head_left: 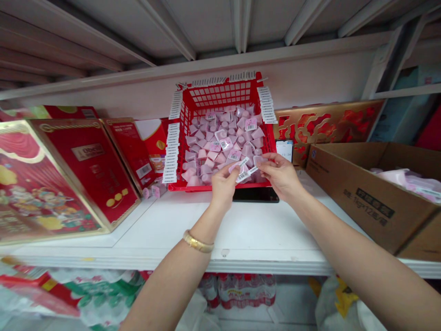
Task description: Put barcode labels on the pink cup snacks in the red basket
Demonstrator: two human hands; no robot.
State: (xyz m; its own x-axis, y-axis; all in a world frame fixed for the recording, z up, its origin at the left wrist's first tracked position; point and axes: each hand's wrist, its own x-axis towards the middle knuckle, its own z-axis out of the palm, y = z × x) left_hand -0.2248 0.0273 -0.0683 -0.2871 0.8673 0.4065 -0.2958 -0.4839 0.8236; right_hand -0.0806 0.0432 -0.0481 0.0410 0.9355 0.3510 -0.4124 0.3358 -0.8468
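Note:
A red plastic basket [222, 98] on the white shelf holds many small pink-purple cups, some with barcode stickers on their lids. White label strips [172, 149] hang along the basket's rims. Over the basket's front edge, my left hand [225, 185] pinches a strip of white barcode labels [244, 174]. Close beside it on the right, my right hand [278, 174] has its fingers closed on a small pink cup [257, 161], near the end of the label strip. Below the hands, a black phone [257, 195] lies partly under the basket's front.
Red and gold gift boxes [79, 170] stand at the left, with two loose cups [155, 190] beside them. An open cardboard box [365, 197] is at the right. Behind it leans a gold-red panel [327, 124]. Bottled drinks [241, 290] sit below the shelf [206, 234].

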